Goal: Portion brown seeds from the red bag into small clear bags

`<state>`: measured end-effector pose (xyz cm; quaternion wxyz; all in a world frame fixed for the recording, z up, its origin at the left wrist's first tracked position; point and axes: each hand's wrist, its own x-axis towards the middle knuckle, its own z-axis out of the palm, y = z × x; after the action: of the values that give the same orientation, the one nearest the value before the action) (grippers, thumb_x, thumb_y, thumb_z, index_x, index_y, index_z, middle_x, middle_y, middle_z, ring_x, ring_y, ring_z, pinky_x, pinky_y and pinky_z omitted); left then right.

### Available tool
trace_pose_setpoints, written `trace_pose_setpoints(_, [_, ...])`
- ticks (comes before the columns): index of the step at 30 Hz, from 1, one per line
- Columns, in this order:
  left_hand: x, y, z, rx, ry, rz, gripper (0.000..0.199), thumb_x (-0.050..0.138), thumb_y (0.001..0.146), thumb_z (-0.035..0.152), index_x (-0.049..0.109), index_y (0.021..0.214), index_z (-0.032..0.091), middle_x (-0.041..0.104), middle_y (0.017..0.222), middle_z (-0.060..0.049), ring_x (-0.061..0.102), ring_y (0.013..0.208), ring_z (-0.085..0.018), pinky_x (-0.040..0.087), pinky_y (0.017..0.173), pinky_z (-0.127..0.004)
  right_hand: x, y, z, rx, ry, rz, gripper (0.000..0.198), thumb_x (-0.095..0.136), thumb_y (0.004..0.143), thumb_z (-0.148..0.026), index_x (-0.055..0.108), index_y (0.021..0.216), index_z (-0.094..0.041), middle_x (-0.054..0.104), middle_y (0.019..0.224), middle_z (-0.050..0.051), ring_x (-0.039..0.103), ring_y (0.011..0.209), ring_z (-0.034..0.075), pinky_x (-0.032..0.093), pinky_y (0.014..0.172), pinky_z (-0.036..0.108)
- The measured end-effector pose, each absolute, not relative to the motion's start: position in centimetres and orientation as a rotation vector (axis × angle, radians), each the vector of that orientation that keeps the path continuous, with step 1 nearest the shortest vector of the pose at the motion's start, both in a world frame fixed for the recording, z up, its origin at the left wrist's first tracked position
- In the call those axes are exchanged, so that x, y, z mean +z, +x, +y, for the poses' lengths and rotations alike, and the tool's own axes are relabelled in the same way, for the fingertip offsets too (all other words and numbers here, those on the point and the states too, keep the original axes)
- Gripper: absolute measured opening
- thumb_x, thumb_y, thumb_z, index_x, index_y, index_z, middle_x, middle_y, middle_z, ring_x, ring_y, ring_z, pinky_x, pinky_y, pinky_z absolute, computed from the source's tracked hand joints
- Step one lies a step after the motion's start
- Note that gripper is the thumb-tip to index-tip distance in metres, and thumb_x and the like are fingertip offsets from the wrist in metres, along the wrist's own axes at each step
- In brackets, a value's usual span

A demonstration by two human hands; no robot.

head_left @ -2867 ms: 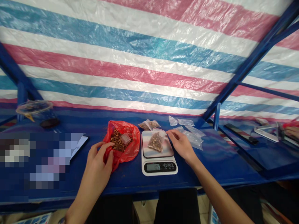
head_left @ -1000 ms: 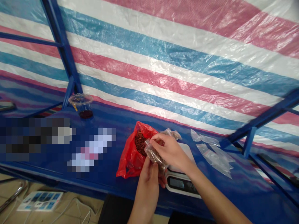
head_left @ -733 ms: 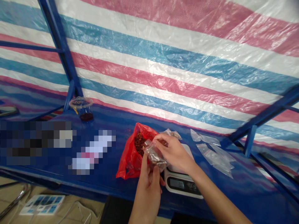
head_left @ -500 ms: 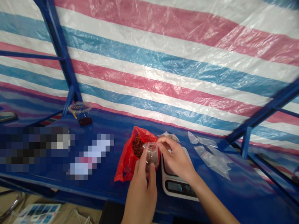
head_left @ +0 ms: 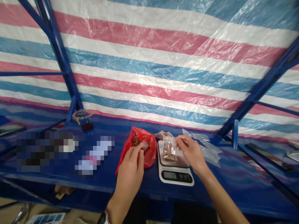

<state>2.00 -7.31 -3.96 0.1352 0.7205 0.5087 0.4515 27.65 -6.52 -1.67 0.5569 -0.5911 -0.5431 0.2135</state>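
Observation:
My left hand [head_left: 130, 166] is closed on a small clear plastic piece [head_left: 144, 145], whose kind I cannot make out, at the mouth of the red plastic bag [head_left: 150, 155]. Brown kernels or seeds [head_left: 135, 141] show inside that bag. With thumb and fingers pinched, my right hand [head_left: 190, 152] grips the upper right edge of a clear zip bag [head_left: 169, 151] with brown contents. This zip bag is over the plate of a white digital scale [head_left: 161, 168]; whether it rests there I cannot tell. The scale's display [head_left: 169, 176] is unreadable.
Flat clear zip bags [head_left: 210, 154] lie right of the scale, and a filled bag [head_left: 160, 134] lies behind it. A lidded plastic cup [head_left: 86, 119] with dark liquid stands at the back left. Blue metal posts [head_left: 64, 70] and striped sheeting [head_left: 149, 62] enclose the blue table [head_left: 100, 183].
My hands have moved apart. The right one has brought the zip bag over the scale; the left has moved to the red bag's mouth. The camera view has shifted slightly.

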Motion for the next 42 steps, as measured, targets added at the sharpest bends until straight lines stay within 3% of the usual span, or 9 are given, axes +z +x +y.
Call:
trace_pose_setpoints(8, [-5.4, 0.2, -4.7, 1.209, 2.452, 1.288, 0.027, 0.043, 0.106, 0.027, 0.068, 0.116, 0.026, 0.068, 0.115, -0.006, 0.068, 0.109, -0.021, 0.057, 0.095, -0.034, -6.0, 31.9, -7.4, 0.198, -1.637, -1.223, 0.042, 0.062, 0.080, -0.057, 0.077, 0.086, -0.019, 0.077, 0.086, 0.010, 0.064, 0.075, 0.025, 0.048, 0.076, 0.039])
trace_pose_setpoints(12, [-5.0, 0.1, -3.6, 1.169, 2.644, 1.204, 0.028, 0.040, 0.106, 0.026, 0.068, 0.112, 0.024, 0.067, 0.114, -0.007, 0.066, 0.111, -0.023, 0.056, 0.095, -0.036, -7.4, 31.2, -8.5, 0.222, -1.493, -1.093, 0.045, 0.061, 0.081, -0.058, 0.078, 0.089, -0.017, 0.078, 0.092, 0.011, 0.066, 0.084, 0.027, 0.050, 0.081, 0.038])
trace_pose_setpoints(18, [-4.9, 0.8, -3.6, 1.243, 2.832, 0.983, 0.027, 0.040, 0.104, 0.020, 0.067, 0.111, 0.022, 0.068, 0.113, -0.007, 0.066, 0.106, -0.022, 0.055, 0.096, -0.038, -8.0, 30.5, -8.9, 0.274, -1.416, -1.043, 0.047, 0.064, 0.079, -0.061, 0.079, 0.086, -0.017, 0.078, 0.088, 0.010, 0.065, 0.078, 0.027, 0.050, 0.074, 0.038])
trace_pose_setpoints(27, [-5.8, 0.9, -3.5, 1.412, 2.722, 1.131, 0.024, 0.041, 0.104, 0.023, 0.064, 0.097, 0.023, 0.066, 0.100, -0.006, 0.068, 0.095, -0.021, 0.055, 0.082, -0.034, -8.8, 31.2, -8.2, 0.270, -1.403, -1.030, 0.044, 0.061, 0.080, -0.059, 0.079, 0.088, -0.019, 0.079, 0.094, 0.010, 0.068, 0.090, 0.029, 0.051, 0.088, 0.041])
trace_pose_setpoints(33, [-6.0, 0.8, -3.3, 1.404, 2.663, 1.194, 0.026, 0.039, 0.104, 0.024, 0.064, 0.095, 0.023, 0.065, 0.101, -0.006, 0.066, 0.098, -0.021, 0.053, 0.083, -0.034, -8.9, 31.7, -8.1, 0.315, -1.328, -0.879, 0.045, 0.066, 0.075, -0.058, 0.078, 0.091, -0.018, 0.080, 0.103, 0.011, 0.070, 0.103, 0.032, 0.050, 0.099, 0.043])
trace_pose_setpoints(42, [-5.7, 0.7, -3.8, 1.399, 2.596, 1.203, 0.027, 0.038, 0.105, 0.026, 0.064, 0.097, 0.023, 0.066, 0.102, -0.006, 0.066, 0.099, -0.021, 0.053, 0.084, -0.032, -8.7, 31.5, -8.4, 0.322, -1.289, -0.893, 0.042, 0.070, 0.075, -0.057, 0.077, 0.088, -0.018, 0.080, 0.096, 0.011, 0.071, 0.099, 0.032, 0.053, 0.094, 0.043])
